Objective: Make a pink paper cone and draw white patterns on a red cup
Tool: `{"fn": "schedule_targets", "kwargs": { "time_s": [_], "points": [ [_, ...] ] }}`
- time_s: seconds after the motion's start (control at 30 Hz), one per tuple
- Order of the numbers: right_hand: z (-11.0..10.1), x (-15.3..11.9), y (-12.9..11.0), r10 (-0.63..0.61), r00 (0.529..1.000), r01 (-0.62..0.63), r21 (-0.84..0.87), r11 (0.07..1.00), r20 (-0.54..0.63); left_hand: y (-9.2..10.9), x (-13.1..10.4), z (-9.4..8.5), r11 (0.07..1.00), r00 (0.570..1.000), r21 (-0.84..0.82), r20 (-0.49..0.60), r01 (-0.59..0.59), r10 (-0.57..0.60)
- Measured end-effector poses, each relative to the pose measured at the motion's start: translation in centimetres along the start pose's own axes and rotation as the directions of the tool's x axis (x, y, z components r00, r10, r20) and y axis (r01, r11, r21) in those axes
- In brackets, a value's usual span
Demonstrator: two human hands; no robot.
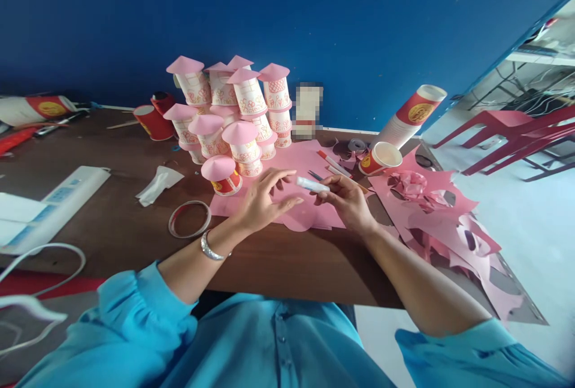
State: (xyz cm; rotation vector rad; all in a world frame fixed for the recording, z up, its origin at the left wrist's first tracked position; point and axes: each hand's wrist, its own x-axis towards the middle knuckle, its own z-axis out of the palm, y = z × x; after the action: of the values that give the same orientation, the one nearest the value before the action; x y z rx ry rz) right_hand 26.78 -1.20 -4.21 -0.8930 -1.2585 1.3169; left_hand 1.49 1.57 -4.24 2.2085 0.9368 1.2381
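Observation:
Between the fingers of my right hand (pixel 345 196) is a small whitish tube (pixel 312 185), possibly glue, its end pointing left. My left hand (pixel 269 196) is just left of the tube's tip, thumb and fingers spread apart, holding nothing. Beneath both hands lie pink paper sheets (pixel 291 160), with rounded pieces (pixel 305 214) at the front edge. A red paper cup with a pink cone top (pixel 218 171) stands to the left of my left hand. Behind it are several stacked white cup towers (pixel 242 142) with drawn patterns and pink cone roofs.
Pink paper scraps (pixel 431 202) cover the table's right end. A paper cup (pixel 381 158) and a tilted cup stack (pixel 411 115) stand behind them. At left are a tape roll (pixel 189 219), a crumpled tissue (pixel 159 184) and a white power strip (pixel 58 205). Red stools (pixel 503 130) stand beyond the table.

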Motion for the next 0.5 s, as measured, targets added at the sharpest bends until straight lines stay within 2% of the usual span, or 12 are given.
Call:
{"fn": "schedule_targets", "kwargs": {
  "time_s": [0.07, 0.17, 0.37, 0.43, 0.5],
  "points": [
    [0.6, -0.4, -0.2, -0.018, 1.000, 0.020, -0.070, 0.997, 0.018, 1.3, 0.0, 0.3, 0.965, 0.991, -0.228, 0.048, 0.131, -0.123],
    [1.3, -1.0, -0.6, 0.011, 0.998, -0.006, -0.090, 0.996, 0.057, 2.4, 0.1, 0.4, 0.914, 0.981, -0.358, 0.044, 0.190, -0.187],
    [1.5, -1.2, -0.5, 0.154, 0.961, -0.155, -0.015, 0.988, 0.229, 2.5, 0.2, 0.0, 0.955, 0.997, -0.289, 0.028, 0.072, -0.067],
    [1.6, -1.0, -0.5, 0.124, 0.968, -0.123, -0.015, 0.992, 0.218, 2.5, 0.2, 0.0, 0.959, 0.998, -0.279, 0.015, 0.058, -0.056],
    [1.7, -1.0, -0.6, 0.043, 0.984, -0.039, -0.029, 0.999, 0.171, 2.5, 0.2, 0.1, 0.957, 0.997, -0.284, -0.007, 0.067, -0.072]
  ]
}}
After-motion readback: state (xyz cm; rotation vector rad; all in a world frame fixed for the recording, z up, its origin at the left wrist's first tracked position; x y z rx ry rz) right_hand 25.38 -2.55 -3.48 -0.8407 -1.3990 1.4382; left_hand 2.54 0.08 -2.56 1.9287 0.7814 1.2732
